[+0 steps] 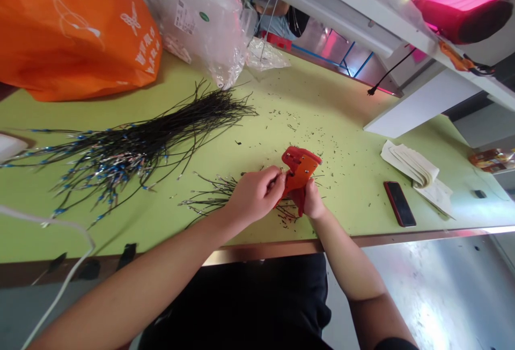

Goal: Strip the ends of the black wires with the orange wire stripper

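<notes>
My right hand (314, 200) is wrapped around the handles of a red and orange wire stripper (303, 170), held above the table near its front edge. My left hand (257, 192) is closed, fingertips pinched at the side of the tool's head on a thin wire that is mostly hidden by the fingers. Under and beside my left hand lies a small bunch of black wires (213, 194) with metal ends. A larger bundle of black wires (161, 138) with blue and bare metal terminals lies to the left.
Small black scraps (292, 125) litter the green tabletop (341, 109). An orange bag (80, 34) and clear plastic bags (205, 23) stand at the back left. On the right are a phone (399, 203), folded papers (414, 170) and a white panel (422, 101). A white cable (76, 269) hangs at the left front.
</notes>
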`<state>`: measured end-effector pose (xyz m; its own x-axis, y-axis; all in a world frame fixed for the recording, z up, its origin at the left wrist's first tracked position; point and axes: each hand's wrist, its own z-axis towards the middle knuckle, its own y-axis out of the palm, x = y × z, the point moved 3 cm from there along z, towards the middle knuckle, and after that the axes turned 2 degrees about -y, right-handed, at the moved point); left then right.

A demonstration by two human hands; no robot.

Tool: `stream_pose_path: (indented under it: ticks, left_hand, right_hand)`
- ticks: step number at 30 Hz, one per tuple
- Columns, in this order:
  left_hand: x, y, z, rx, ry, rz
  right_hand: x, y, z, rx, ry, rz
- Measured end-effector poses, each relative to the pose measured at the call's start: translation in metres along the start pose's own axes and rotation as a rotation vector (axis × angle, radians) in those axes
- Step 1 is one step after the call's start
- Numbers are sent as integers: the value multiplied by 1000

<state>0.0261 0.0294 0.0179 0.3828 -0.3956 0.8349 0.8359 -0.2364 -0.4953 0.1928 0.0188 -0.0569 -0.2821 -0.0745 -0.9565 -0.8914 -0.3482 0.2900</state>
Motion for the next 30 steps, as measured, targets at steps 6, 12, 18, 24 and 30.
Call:
stream_pose_path:
  ticks: [6, 12, 18, 24, 30]
  left_hand:
    - [-3, 1, 1, 83, 32, 136]
    - [-2, -1, 3, -3, 48, 26]
    - [-8, -11, 6, 63, 71, -26]
    - [-23, -26, 15, 247, -27, -3]
    - [-4, -80, 24, 374, -55, 313]
  right_hand:
    - [4, -2, 0, 42, -34, 20]
    - [-11, 7, 5, -17, -31, 114]
    - [-25, 9, 7, -179, 83, 263]
    - [-24, 0, 7, -161, 60, 301]
    - [-32, -1, 3, -166, 30, 274]
